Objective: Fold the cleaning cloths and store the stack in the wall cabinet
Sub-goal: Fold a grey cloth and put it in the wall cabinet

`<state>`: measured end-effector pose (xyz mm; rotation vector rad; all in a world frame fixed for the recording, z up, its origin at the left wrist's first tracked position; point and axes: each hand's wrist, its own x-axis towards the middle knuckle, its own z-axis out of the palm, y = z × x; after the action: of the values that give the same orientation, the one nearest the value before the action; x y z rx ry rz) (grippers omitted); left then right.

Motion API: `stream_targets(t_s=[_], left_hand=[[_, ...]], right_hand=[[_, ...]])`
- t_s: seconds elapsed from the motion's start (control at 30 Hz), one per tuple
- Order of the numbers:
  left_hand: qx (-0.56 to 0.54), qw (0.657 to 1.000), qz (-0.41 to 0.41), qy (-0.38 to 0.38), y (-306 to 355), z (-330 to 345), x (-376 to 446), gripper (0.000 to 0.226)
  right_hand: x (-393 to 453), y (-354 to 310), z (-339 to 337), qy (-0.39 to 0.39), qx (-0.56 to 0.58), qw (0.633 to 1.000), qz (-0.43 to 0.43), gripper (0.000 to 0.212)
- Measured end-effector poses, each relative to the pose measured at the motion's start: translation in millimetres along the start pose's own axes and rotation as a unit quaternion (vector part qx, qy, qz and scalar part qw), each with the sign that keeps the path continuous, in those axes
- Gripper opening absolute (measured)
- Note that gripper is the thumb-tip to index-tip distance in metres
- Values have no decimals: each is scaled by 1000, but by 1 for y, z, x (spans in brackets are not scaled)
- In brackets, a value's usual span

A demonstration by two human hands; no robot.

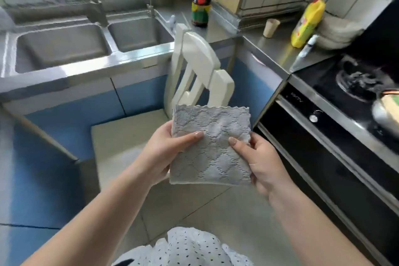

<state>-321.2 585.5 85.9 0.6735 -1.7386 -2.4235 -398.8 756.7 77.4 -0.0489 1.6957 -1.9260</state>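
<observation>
Cloth: a grey cleaning cloth (212, 147) with a diamond pattern and wavy edges is folded into a square. It is held up in the air, just in front of the white chair (198, 71) and above its seat.
Left hand: the left hand (166, 151) grips the cloth's left edge. Its thumb lies flat on the front, and its fingers are hidden behind the cloth.
Right hand: the right hand (263, 162) grips the cloth's right edge. Its thumb presses on the front, and its fingers curl round the back.
Chair: it stands in the corner where the two counters meet, with its back to the counters.
Sink: a steel double sink (62, 47) is left of the chair, behind it.
Bottles: a dark sauce bottle (201, 9) stands on the counter behind the chair. A yellow bottle (307, 21) and a paper cup (271, 28) stand to the right of the chair.
Stove: a black stove (356, 84) is well to the right of the chair, with a steel pot (386, 112) on it.
Clothes: the person wears a white top with dark dots (185, 248).
</observation>
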Motion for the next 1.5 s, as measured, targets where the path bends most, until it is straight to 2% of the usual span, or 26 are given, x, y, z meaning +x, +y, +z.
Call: stream_targets(t_s=[0.03, 0.07, 0.13, 0.33, 0.47, 0.53, 0.67, 0.77, 0.87, 0.97, 1.1, 1.17, 1.33, 1.5], left_hand=[[6, 1000, 0, -20, -3, 22, 3, 32], [11, 998, -8, -54, -12, 75, 13, 35], [3, 997, -19, -69, -15, 106, 18, 40], [3, 978, -17, -206, -28, 263, 38, 30], [26, 967, 3, -253, -27, 349, 50, 42], [36, 963, 13, -268, -24, 379, 59, 42], [49, 947, 32, -317, -4, 454, 85, 42], [47, 932, 56, -355, 14, 500, 106, 41], [47, 916, 74, -392, 35, 542, 127, 33], [54, 897, 100, -428, 58, 582, 153, 38], [54, 866, 129, -480, 96, 642, 192, 33], [57, 851, 145, -502, 112, 667, 208, 40], [60, 827, 190, -526, 143, 724, 235, 47], [59, 813, 233, -531, 171, 782, 241, 38]], right_hand=[[-5, -5, -22, 17, 6, 1000, -1, 21], [-17, -19, -73, 54, 6, 998, -24, 21], [-23, -27, -103, 67, 4, 997, -41, 24], [-61, -75, -245, 183, 18, 978, -103, 36], [-82, -101, -313, 259, 19, 954, -149, 22], [-85, -114, -334, 292, 5, 940, -174, 30], [-93, -153, -383, 333, -95, 902, -258, 62], [-95, -187, -415, 312, -197, 887, -278, 54], [-88, -219, -442, 332, -243, 865, -287, 45], [-76, -254, -465, 359, -269, 839, -307, 47], [-57, -306, -497, 405, -304, 796, -333, 51], [-50, -327, -509, 425, -320, 775, -341, 49], [-38, -374, -538, 472, -331, 735, -358, 49], [-41, -421, -569, 507, -351, 683, -390, 49]])
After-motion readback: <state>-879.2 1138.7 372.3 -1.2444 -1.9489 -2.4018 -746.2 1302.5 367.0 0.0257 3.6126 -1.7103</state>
